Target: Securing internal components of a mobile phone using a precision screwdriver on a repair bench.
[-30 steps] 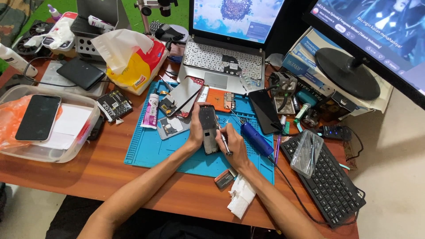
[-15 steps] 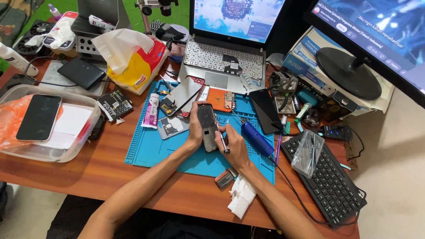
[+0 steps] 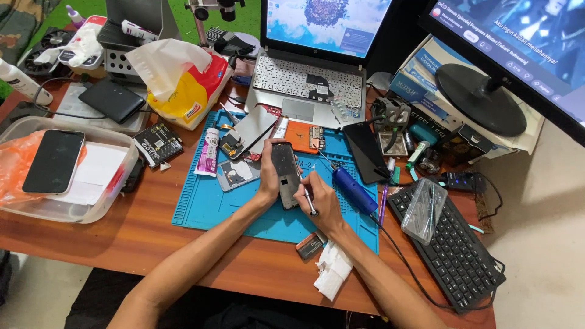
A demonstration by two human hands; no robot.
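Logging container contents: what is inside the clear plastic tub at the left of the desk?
In the clear plastic tub: a dark phone lying flat on white paper, with an orange bag beside it. Whatever lies under them is covered.

Bright, even overhead light covers the desk (image 3: 122,244), with soft shadows under the arms. The monitor (image 3: 524,42) and laptop screen (image 3: 326,21) glow slightly overexposed. Focus is sharp throughout; wide-angle bending shows at the edges.
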